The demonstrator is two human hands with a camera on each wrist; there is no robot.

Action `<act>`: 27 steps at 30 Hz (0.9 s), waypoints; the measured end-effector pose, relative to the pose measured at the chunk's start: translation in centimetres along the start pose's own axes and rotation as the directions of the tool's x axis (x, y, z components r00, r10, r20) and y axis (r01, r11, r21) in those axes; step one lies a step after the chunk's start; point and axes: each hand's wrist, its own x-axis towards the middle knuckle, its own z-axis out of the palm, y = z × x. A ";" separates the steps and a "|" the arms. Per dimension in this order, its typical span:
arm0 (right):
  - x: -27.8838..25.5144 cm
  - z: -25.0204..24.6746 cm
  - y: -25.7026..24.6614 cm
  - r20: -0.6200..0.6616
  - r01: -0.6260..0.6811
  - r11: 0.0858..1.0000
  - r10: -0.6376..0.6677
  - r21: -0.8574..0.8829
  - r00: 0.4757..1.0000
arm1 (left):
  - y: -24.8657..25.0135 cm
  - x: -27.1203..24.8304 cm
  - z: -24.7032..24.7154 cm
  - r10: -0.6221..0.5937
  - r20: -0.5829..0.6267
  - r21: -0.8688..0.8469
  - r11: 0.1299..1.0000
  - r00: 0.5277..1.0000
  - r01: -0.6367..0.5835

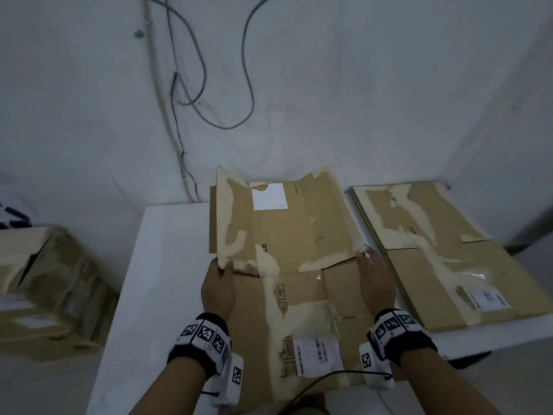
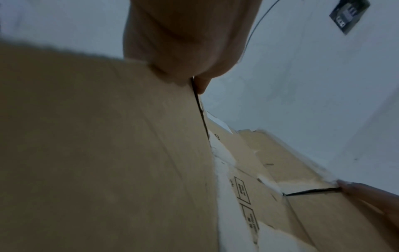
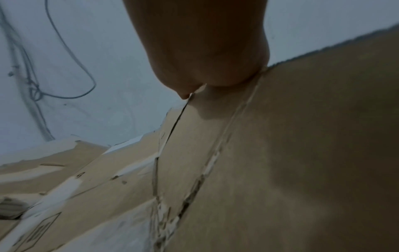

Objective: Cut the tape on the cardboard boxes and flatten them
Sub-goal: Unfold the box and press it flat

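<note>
A flattened brown cardboard box (image 1: 299, 235) with torn pale tape patches and white labels lies in the middle of the white table (image 1: 167, 235). Its far half is tilted up. My left hand (image 1: 218, 286) grips the box's left edge, thumb on top. My right hand (image 1: 374, 280) grips the right edge at a flap corner. In the left wrist view my left hand (image 2: 190, 51) pinches the cardboard (image 2: 97, 153) edge, and my right hand (image 2: 371, 194) shows at the far side. In the right wrist view my right hand (image 3: 205, 51) pinches the cardboard (image 3: 302, 153).
A stack of flattened boxes (image 1: 443, 259) lies on the table's right side. An unflattened taped box (image 1: 45, 283) stands on the left, off the table. Grey cables (image 1: 191, 94) hang on the white wall behind.
</note>
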 end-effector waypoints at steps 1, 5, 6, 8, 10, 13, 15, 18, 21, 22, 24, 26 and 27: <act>0.8 -1.3 0.6 -0.014 0.000 1.000 0.000 -0.017 1.000 | 0.9 0.1 1.4 0.009 0.020 -0.010 1.000 1.000 -0.009; 3.9 -6.5 3.2 -0.172 -0.017 0.999 0.021 0.028 0.985 | 4.0 0.1 7.7 0.020 0.088 -0.045 0.999 0.996 -0.016; 4.9 -8.1 3.9 -0.189 -0.035 0.999 0.038 0.016 0.981 | 4.8 0.0 9.8 0.028 0.101 -0.057 0.998 0.994 -0.022; 7.0 -11.1 5.5 -0.206 -0.071 0.997 0.071 0.008 0.976 | 6.2 -0.4 13.6 0.035 0.124 -0.083 0.996 0.992 -0.025; 9.0 -13.7 6.9 -0.215 -0.103 0.995 0.101 0.002 0.971 | 7.3 -0.6 16.8 0.037 0.141 -0.106 0.994 0.989 -0.022; 13.2 -18.3 10.5 -0.232 -0.136 0.991 0.129 -0.013 0.964 | 9.3 -1.1 23.9 0.027 0.161 -0.142 0.990 0.987 -0.005; 17.0 -21.8 13.8 -0.232 -0.168 0.985 0.153 -0.042 0.961 | 10.7 -1.7 29.6 0.014 0.168 -0.158 0.987 0.986 0.013; 22.5 -26.1 19.0 -0.203 -0.195 0.975 0.170 -0.110 0.964 | 12.1 -2.3 36.9 -0.046 0.207 -0.179 0.980 0.977 0.084; 26.8 -28.9 24.0 -0.116 -0.165 0.962 0.142 -0.220 0.983 | 12.1 -2.2 42.9 -0.092 0.211 -0.170 0.977 0.973 0.130; 28.0 -29.5 25.2 -0.092 -0.169 0.958 0.152 -0.231 0.984 | 11.7 -2.2 44.6 -0.110 0.215 -0.165 0.975 0.971 0.147; 29.7 -30.0 26.6 -0.079 -0.223 0.956 0.211 -0.192 0.974 | 10.7 -2.0 47.4 -0.162 0.212 -0.138 0.971 0.964 0.194; 30.8 -29.8 27.6 -0.090 -0.259 0.958 0.249 -0.122 0.964 | 9.3 -1.9 49.3 -0.202 0.202 -0.102 0.969 0.958 0.225; 31.3 -29.5 28.1 -0.084 -0.247 0.963 0.239 -0.108 0.967 | 8.9 -1.9 50.0 -0.210 0.193 -0.093 0.968 0.958 0.231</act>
